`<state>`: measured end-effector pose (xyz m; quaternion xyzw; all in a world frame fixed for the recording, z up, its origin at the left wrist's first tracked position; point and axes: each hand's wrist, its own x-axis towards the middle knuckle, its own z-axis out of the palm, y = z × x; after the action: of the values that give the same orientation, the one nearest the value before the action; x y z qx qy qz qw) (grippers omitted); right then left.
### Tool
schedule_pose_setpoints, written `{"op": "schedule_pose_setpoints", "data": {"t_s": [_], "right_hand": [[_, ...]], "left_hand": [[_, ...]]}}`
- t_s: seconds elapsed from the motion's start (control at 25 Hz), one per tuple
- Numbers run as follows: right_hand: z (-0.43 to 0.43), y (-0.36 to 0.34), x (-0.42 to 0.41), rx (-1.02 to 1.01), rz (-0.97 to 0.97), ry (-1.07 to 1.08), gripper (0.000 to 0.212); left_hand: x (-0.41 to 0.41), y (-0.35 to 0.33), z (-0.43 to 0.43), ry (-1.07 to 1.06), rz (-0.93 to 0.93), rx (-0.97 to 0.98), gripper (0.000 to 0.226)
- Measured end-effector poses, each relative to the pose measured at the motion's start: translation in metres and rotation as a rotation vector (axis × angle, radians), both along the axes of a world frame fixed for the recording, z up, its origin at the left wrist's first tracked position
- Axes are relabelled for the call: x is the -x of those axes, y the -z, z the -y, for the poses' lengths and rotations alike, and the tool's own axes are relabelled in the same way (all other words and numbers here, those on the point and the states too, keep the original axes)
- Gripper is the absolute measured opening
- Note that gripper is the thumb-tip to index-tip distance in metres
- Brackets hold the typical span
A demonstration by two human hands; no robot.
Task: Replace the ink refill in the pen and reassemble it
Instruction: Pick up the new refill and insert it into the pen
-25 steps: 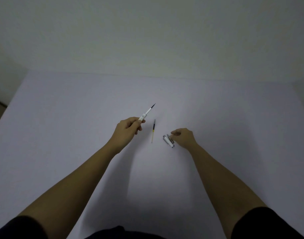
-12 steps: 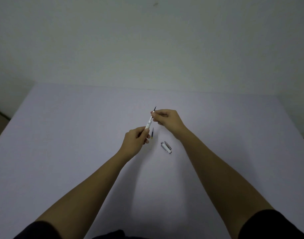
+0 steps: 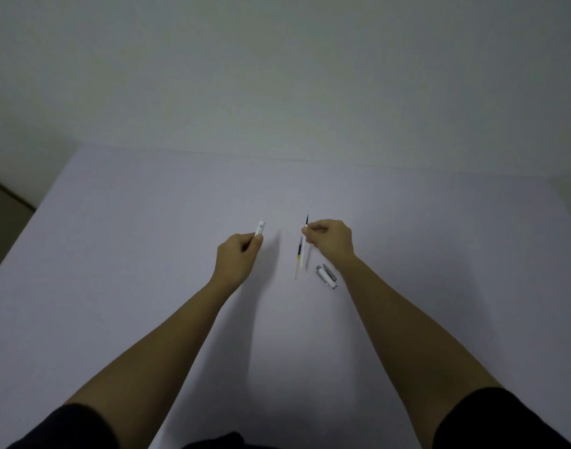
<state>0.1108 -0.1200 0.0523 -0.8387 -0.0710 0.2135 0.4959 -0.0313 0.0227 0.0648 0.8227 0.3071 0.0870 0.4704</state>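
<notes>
My left hand (image 3: 237, 254) grips a short white pen barrel (image 3: 260, 228), whose open end sticks up past the fingers. My right hand (image 3: 331, 238) pinches a thin ink refill (image 3: 305, 241) with a dark tip pointing away from me; its pale tube hangs down toward the table. A second refill (image 3: 298, 259), dark at the far end with a yellow band, lies on the table just left of the held one. The silver-and-white pen cap with clip (image 3: 326, 275) lies on the table beside my right wrist.
The pale table (image 3: 148, 238) meets a plain wall at the back. Its left edge (image 3: 35, 209) drops to a darker floor. Both my forearms reach in from the bottom of the view, dark sleeves at the elbows.
My right hand has pulled the refill out of the barrel and moved right with it. My left hand has moved left with the emptied barrel. The hands are now apart.
</notes>
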Motion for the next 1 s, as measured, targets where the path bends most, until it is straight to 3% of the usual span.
{"op": "schedule_pose_setpoints", "data": {"t_s": [0.16, 0.36, 1.0], "right_hand": [[-0.003, 0.032, 0.005, 0.25, 0.052, -0.019, 0.021], [-0.007, 0.054, -0.003, 0.394, 0.047, -0.025, 0.024], [-0.014, 0.048, 0.0, 0.458, 0.107, -0.065, 0.02]], "left_hand": [[-0.016, 0.003, -0.01, -0.023, -0.002, -0.013, 0.048], [-0.03, 0.018, -0.015, -0.021, -0.002, -0.031, 0.048], [-0.035, 0.023, -0.018, 0.0, 0.027, -0.068, 0.048]]}}
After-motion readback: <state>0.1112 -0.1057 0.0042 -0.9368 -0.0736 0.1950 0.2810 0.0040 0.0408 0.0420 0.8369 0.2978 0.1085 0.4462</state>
